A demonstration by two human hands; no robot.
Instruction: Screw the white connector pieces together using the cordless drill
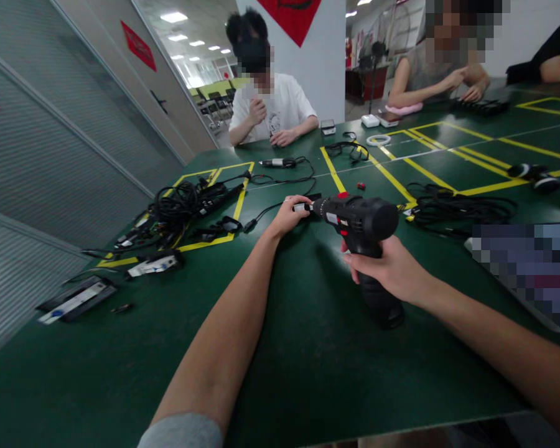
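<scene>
My right hand point(387, 267) is wrapped round the grip of a black cordless drill point(361, 214) with red accents. The drill lies level, its chuck and bit pointing left toward my left hand point(290, 214). The fingers of that hand are closed on a small black piece with a pale face point(300, 207), resting low at the table. The bit's tip meets or nearly meets this piece; I cannot tell which. A thin black cable with a plug point(251, 225) lies just left of my left hand.
The green table point(280, 386) bears yellow tape outlines. Tangled black cables point(182, 205) and two open strip-shaped casings point(154, 264) lie left. More cables point(462, 208) and a blurred-out flat object point(532, 267) lie right. A slim corded tool point(277, 163) lies ahead; people sit across the table.
</scene>
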